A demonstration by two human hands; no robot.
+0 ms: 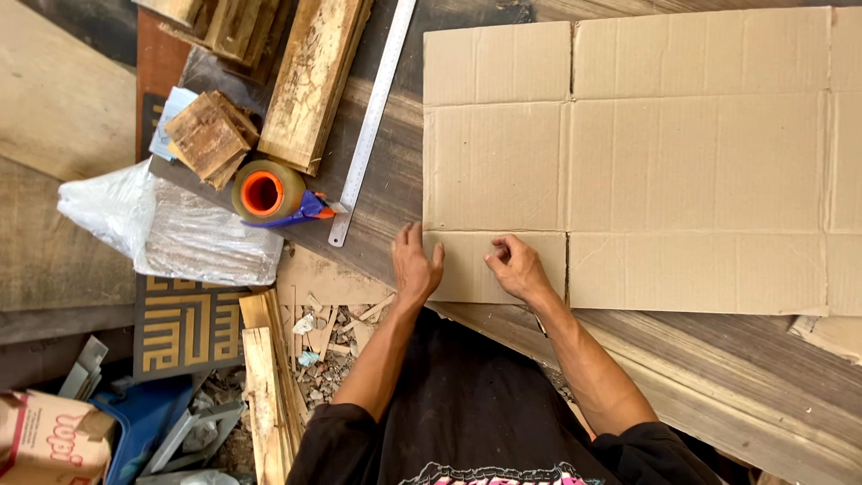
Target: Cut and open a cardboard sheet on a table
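A flattened brown cardboard box (700,162) lies spread on a dark wooden worktop (395,180). My left hand (415,266) rests flat with fingers apart at the left edge of the nearest lower flap (467,269). My right hand (516,267) sits on the same flap with fingers curled, close to the slit between flaps; whether it pinches anything I cannot tell.
A metal ruler (370,126) lies left of the cardboard. A tape dispenser with an orange core (269,195) sits beside it, near wood blocks (208,135), planks (314,76) and a plastic bag (166,229). Wood scraps and rubble (314,355) lie below.
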